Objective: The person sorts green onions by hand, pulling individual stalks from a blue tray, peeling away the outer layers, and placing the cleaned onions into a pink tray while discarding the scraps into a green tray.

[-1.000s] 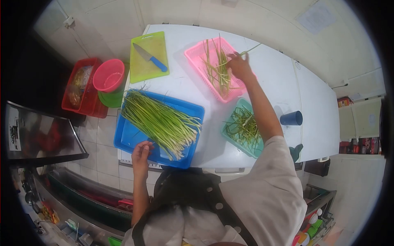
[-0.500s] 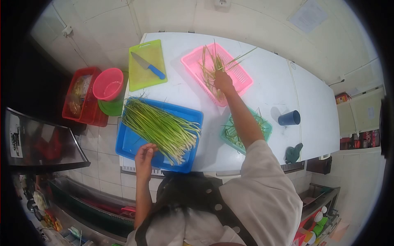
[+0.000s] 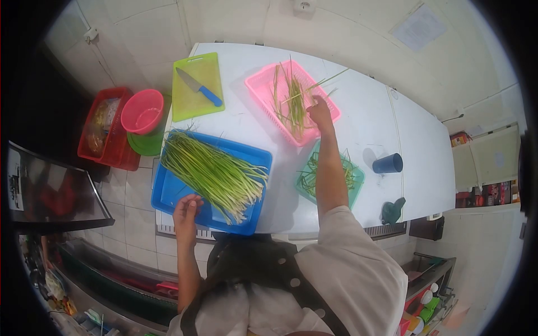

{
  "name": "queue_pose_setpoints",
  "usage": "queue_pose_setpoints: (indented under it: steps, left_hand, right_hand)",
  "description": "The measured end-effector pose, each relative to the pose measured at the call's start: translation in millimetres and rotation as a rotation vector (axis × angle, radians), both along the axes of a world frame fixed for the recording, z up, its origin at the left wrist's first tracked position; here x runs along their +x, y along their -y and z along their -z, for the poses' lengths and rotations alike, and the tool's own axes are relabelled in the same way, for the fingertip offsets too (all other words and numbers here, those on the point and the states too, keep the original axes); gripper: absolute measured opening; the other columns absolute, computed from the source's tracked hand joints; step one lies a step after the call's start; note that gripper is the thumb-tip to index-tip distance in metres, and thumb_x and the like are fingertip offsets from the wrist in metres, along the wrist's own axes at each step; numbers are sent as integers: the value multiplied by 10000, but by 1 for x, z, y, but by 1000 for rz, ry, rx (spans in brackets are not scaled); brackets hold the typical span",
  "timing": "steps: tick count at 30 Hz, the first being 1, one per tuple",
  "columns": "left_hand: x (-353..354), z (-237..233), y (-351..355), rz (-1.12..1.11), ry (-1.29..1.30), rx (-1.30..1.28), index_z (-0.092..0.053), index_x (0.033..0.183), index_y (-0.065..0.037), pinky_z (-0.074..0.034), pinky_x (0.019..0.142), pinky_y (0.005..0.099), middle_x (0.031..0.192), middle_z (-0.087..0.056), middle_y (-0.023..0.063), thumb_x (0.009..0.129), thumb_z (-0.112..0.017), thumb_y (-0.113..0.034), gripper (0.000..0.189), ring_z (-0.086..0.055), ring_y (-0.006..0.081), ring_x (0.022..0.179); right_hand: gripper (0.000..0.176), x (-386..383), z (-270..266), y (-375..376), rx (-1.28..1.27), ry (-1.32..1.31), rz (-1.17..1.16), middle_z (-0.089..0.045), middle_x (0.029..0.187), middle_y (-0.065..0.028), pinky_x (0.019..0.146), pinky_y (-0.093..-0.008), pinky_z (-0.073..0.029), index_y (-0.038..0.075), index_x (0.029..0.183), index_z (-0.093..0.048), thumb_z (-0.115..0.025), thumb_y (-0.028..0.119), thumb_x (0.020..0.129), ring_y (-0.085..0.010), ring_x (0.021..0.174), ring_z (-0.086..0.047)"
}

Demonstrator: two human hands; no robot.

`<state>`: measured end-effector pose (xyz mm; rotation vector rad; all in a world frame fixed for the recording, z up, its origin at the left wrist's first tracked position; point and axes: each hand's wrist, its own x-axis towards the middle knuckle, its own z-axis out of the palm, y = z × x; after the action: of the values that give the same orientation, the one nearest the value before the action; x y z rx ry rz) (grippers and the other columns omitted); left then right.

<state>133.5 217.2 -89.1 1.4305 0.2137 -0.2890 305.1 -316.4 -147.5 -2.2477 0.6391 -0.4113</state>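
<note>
A long bunch of green onions (image 3: pixel 216 173), white ends toward the lower right, lies in a blue tray (image 3: pixel 168 196). My left hand (image 3: pixel 188 211) hovers at the tray's near edge, loosely curled, with nothing visible in it. Over the right side of a pink basket (image 3: pixel 273 116) is my right hand (image 3: pixel 321 112), thumb and forefinger apart. Beside it in the basket lie loose green stalks (image 3: pixel 295 101), a few sticking out past the rim. My right forearm partly covers a mint-green basket (image 3: pixel 357 187) with green trimmings (image 3: pixel 310 172) in it.
A blue-handled knife (image 3: pixel 200 88) rests on a green cutting board (image 3: pixel 214 67) at the back left. A blue cup (image 3: pixel 388 163) and a dark green object (image 3: pixel 393 211) occupy the table's right side. Pink (image 3: pixel 142 112) and red containers (image 3: pixel 89 131) stand left of the table.
My right hand has let go of the stalks in the pink basket and shifted right, toward the basket's side. The camera view has moved slightly; my left hand stays by the blue tray.
</note>
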Motion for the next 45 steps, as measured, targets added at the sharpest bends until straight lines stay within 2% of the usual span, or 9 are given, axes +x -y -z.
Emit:
queue_pose_setpoints:
  steps: [4, 7, 10, 13, 22, 31, 37, 43, 45]
  left_hand:
    - [-4, 1, -5, -12, 18, -11, -574, 1190, -24, -459, 841, 280, 1119, -654, 68, 984, -597, -233, 294, -618, 158, 1010]
    - [-10, 2, -8, -29, 0, -22, -572, 1191, -25, -463, 849, 285, 1122, -653, 70, 984, -596, -226, 290, -618, 162, 1011]
    - [-12, 6, -11, -32, -5, -17, -574, 1188, -25, -466, 857, 291, 1126, -652, 73, 986, -594, -227, 286, -617, 164, 1012]
    - [-11, 2, -11, -41, 5, -16, -575, 1187, -27, -465, 858, 291, 1127, -653, 72, 986, -593, -231, 287, -616, 164, 1016]
    - [-10, 2, -5, -20, -9, -12, -577, 1188, -30, -457, 850, 286, 1129, -656, 63, 982, -601, -238, 294, -618, 158, 1016]
    - [-9, 5, -7, -25, -11, -11, -579, 1180, -32, -457, 844, 281, 1123, -658, 63, 979, -603, -243, 292, -619, 155, 1009]
    - [-7, 9, -9, -26, -17, -13, -577, 1185, -34, -460, 836, 278, 1125, -659, 63, 978, -606, -251, 301, -620, 154, 1013]
    - [-5, 11, -9, -17, -15, -16, -573, 1196, -33, -459, 841, 281, 1134, -656, 69, 979, -606, -253, 311, -622, 153, 1010]
    - [-5, 8, -8, -20, -19, -19, -574, 1197, -31, -460, 839, 279, 1135, -657, 70, 981, -602, -248, 307, -622, 153, 1008]
  right_hand:
    - [247, 10, -32, -17, -240, -357, -135, -660, 1036, -298, 880, -490, -500, -7, 985, -705, -582, 137, 825, -455, 1019, -629]
    - [421, -4, -48, -38, -286, -256, -66, -670, 976, -299, 845, -521, -504, 1, 1248, -596, -527, 122, 850, -481, 950, -634]
    - [662, -8, -51, -45, -308, -219, -146, -668, 908, -310, 818, -521, -516, -16, 1473, -306, -514, 142, 864, -477, 906, -650]
    - [807, -10, -49, -47, -282, -225, -62, -664, 899, -321, 822, -505, -527, -74, 1499, -70, -515, 154, 866, -471, 909, -657]
    - [1171, 19, -29, -76, -162, -545, 78, -428, 1411, -307, 1015, -503, -443, -121, 1438, -257, -788, 603, 685, -442, 1270, -482]
    - [635, 45, -7, -60, -239, -577, -170, -635, 1153, -261, 896, -431, -537, -73, 1144, -608, -776, 341, 694, -407, 1086, -628]
    - [484, 30, -9, -74, -132, -353, -55, -686, 944, -264, 831, -454, -539, -67, 1072, -608, -712, 255, 726, -374, 955, -684]
    - [474, 13, -29, -79, 163, -193, -215, -655, 1099, -270, 885, -423, -502, -49, 1191, -566, -668, 199, 800, -366, 1061, -646]
    - [480, 18, -9, -71, 11, -78, -228, -661, 1041, -287, 867, -447, -510, -44, 1198, -548, -678, 188, 799, -400, 1018, -651]
